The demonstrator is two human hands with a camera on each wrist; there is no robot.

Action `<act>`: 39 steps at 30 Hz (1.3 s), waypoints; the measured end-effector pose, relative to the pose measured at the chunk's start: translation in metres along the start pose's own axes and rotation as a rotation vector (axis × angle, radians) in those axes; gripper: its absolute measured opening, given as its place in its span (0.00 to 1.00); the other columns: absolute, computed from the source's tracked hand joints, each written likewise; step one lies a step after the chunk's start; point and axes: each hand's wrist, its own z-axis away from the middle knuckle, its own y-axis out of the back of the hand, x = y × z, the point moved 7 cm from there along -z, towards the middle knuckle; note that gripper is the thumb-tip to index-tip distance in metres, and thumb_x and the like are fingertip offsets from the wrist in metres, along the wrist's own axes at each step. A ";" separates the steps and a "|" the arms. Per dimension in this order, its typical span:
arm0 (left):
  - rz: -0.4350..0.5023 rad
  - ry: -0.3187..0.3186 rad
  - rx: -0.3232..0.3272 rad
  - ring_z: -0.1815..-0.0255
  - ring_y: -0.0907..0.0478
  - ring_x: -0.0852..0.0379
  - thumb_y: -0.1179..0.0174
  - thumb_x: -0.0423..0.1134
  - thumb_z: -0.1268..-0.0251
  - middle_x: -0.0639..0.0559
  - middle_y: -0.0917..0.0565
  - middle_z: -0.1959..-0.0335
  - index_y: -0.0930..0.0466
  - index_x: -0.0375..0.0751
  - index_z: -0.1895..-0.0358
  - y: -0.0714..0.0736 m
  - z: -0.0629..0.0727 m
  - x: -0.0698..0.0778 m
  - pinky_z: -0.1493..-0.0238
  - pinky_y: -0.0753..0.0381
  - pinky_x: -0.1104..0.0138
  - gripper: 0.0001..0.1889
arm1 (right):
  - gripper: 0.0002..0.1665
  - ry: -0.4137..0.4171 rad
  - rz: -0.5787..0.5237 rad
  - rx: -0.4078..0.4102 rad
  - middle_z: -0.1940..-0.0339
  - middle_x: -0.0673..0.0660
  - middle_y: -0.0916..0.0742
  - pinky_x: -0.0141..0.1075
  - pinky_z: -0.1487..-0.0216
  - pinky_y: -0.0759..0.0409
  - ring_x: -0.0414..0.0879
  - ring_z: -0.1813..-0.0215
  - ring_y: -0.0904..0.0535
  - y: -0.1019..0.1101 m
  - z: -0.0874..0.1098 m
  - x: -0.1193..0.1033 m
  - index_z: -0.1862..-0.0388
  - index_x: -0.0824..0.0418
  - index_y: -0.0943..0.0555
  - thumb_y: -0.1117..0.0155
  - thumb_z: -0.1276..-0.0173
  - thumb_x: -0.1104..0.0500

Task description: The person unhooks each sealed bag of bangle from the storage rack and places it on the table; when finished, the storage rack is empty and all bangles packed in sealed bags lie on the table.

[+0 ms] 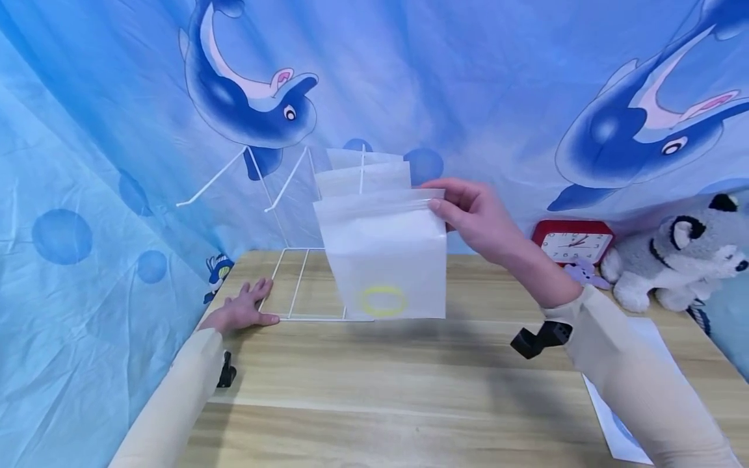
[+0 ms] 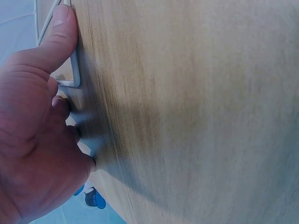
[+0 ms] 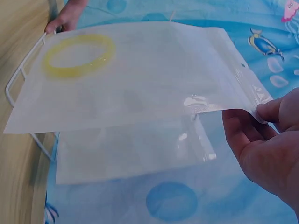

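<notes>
My right hand (image 1: 476, 214) pinches the upper right corner of a translucent white zip bag (image 1: 386, 253), thumb in front. A yellow ring (image 3: 70, 73) shows through the bag near its bottom. Behind it, two more white bags (image 1: 386, 175) hang on a prong of a white wire rack (image 1: 318, 320); the held bag's top overlaps that prong's lower part in the head view. At the rack's left base, my left hand (image 1: 241, 309) rests with spread fingers, its thumb lying along the front wire (image 2: 74, 70).
Two bare prongs (image 1: 287, 179) of the rack stick out on the left. A red clock (image 1: 573, 242), a small purple toy (image 1: 585, 273) and a grey-and-white plush dog (image 1: 667, 253) stand at the back right. A white sheet (image 1: 649, 344) lies under my right forearm. Blue dolphin-print cloth (image 1: 468, 78) hangs behind the table.
</notes>
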 end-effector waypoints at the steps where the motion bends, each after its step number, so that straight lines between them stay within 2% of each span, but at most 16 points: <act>1: -0.003 0.001 -0.002 0.25 0.73 0.23 0.31 0.57 0.40 0.26 0.62 0.22 0.59 0.29 0.21 0.000 0.000 0.000 0.37 0.73 0.26 0.58 | 0.17 -0.015 0.010 0.009 0.55 0.58 0.13 0.37 0.59 0.15 0.49 0.59 0.16 0.005 0.003 0.002 0.39 0.70 0.21 0.44 0.23 0.66; 6: -0.009 -0.012 -0.001 0.25 0.73 0.23 0.32 0.58 0.40 0.26 0.62 0.22 0.60 0.30 0.21 -0.001 -0.003 -0.002 0.37 0.73 0.26 0.58 | 0.18 -0.108 0.101 0.068 0.55 0.56 0.13 0.34 0.57 0.16 0.48 0.58 0.16 0.036 0.023 0.016 0.38 0.64 0.19 0.42 0.23 0.62; 12: -0.030 -0.014 0.012 0.26 0.72 0.22 0.31 0.58 0.40 0.25 0.61 0.22 0.58 0.29 0.22 0.002 0.001 -0.004 0.38 0.72 0.25 0.58 | 0.17 -0.129 0.287 0.161 0.61 0.54 0.13 0.30 0.59 0.17 0.45 0.62 0.16 0.070 0.044 0.035 0.40 0.63 0.18 0.42 0.23 0.60; 13: -0.029 -0.013 0.011 0.26 0.72 0.22 0.31 0.57 0.40 0.25 0.61 0.23 0.59 0.29 0.22 0.002 0.001 -0.004 0.38 0.72 0.25 0.58 | 0.17 -0.147 0.302 0.177 0.63 0.53 0.13 0.30 0.62 0.17 0.46 0.65 0.17 0.075 0.048 0.039 0.40 0.62 0.18 0.42 0.23 0.60; 16: -0.015 -0.016 0.011 0.26 0.73 0.22 0.31 0.56 0.40 0.24 0.62 0.23 0.59 0.28 0.22 0.004 0.003 -0.003 0.38 0.72 0.25 0.57 | 0.17 -0.200 0.318 0.213 0.63 0.51 0.14 0.30 0.68 0.18 0.45 0.68 0.19 0.091 0.061 0.052 0.39 0.60 0.18 0.41 0.23 0.58; 19: -0.003 -0.020 0.007 0.26 0.73 0.22 0.31 0.56 0.40 0.25 0.62 0.23 0.59 0.28 0.22 0.004 0.003 -0.001 0.38 0.73 0.25 0.58 | 0.18 -0.232 0.332 0.227 0.62 0.48 0.14 0.30 0.69 0.17 0.43 0.68 0.18 0.105 0.074 0.063 0.38 0.60 0.19 0.42 0.22 0.58; 23: -0.001 -0.028 0.002 0.25 0.73 0.22 0.31 0.56 0.40 0.25 0.62 0.22 0.59 0.28 0.22 0.003 0.000 0.000 0.38 0.73 0.26 0.58 | 0.18 -0.243 0.364 0.260 0.59 0.44 0.14 0.27 0.62 0.17 0.39 0.63 0.17 0.125 0.090 0.072 0.39 0.62 0.19 0.42 0.23 0.58; 27: 0.003 -0.024 -0.004 0.26 0.74 0.23 0.31 0.55 0.40 0.26 0.63 0.22 0.60 0.28 0.22 0.002 -0.001 0.000 0.37 0.73 0.26 0.57 | 0.19 -0.324 0.371 0.297 0.56 0.39 0.16 0.26 0.61 0.18 0.36 0.60 0.18 0.143 0.110 0.082 0.38 0.60 0.20 0.41 0.23 0.55; 31: 0.018 -0.019 -0.006 0.25 0.75 0.23 0.31 0.55 0.40 0.26 0.64 0.22 0.60 0.29 0.22 0.004 0.000 0.001 0.37 0.74 0.27 0.57 | 0.17 -0.383 0.356 0.316 0.57 0.40 0.18 0.27 0.63 0.18 0.36 0.62 0.19 0.156 0.128 0.090 0.38 0.54 0.19 0.42 0.22 0.54; 35: 0.019 -0.019 -0.011 0.25 0.76 0.24 0.31 0.56 0.39 0.26 0.64 0.22 0.60 0.29 0.22 0.003 0.000 0.001 0.37 0.75 0.27 0.57 | 0.16 -0.405 0.328 0.335 0.58 0.44 0.20 0.27 0.64 0.18 0.37 0.63 0.20 0.168 0.138 0.098 0.40 0.50 0.18 0.43 0.22 0.54; 39: 0.027 -0.027 -0.004 0.25 0.75 0.24 0.31 0.56 0.40 0.26 0.64 0.22 0.60 0.28 0.22 0.001 0.001 0.001 0.37 0.75 0.27 0.57 | 0.20 -0.444 0.394 0.352 0.55 0.48 0.21 0.26 0.63 0.18 0.38 0.62 0.22 0.177 0.140 0.108 0.37 0.54 0.21 0.44 0.22 0.50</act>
